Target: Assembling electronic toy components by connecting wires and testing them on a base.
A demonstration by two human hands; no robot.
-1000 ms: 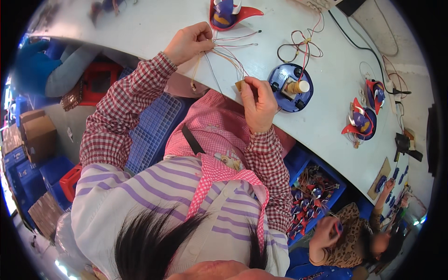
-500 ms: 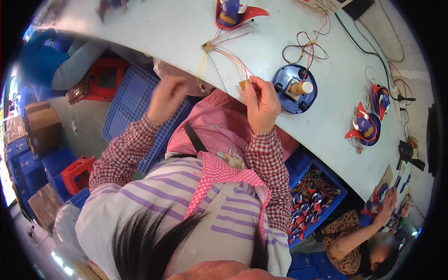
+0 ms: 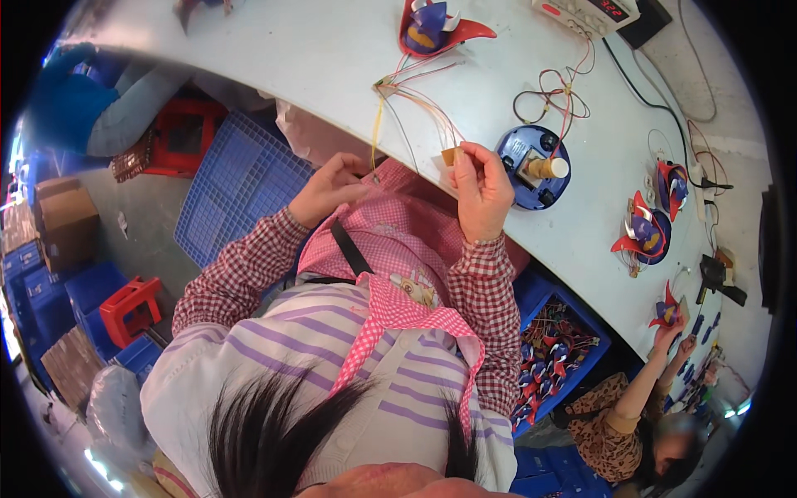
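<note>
My right hand (image 3: 484, 191) pinches a small tan circuit board (image 3: 450, 156) between thumb and fingers at the table's near edge. Thin wires run from it to another small board (image 3: 384, 86) on the table, linked to a red and purple figure with white horns (image 3: 428, 29). My left hand (image 3: 332, 191) is over my lap, thumb and fingers apart, close to the dangling end of a yellow wire (image 3: 378, 133). A small piece hangs at that end; no firm grip on it shows. A round blue base (image 3: 534, 166) with a tan cylinder lies right of my right hand.
A power supply (image 3: 585, 12) with cables stands at the far edge. More figures (image 3: 643, 232) lie on the right. Below the table a blue crate (image 3: 573, 365) holds several figures. A co-worker's hand (image 3: 667, 334) holds a red piece. A blue mesh crate (image 3: 228, 183) is on the left.
My left hand has moved right, toward the yellow wire's end. My right hand still pinches the small board, slightly further right in view. The co-worker's arms have shifted.
</note>
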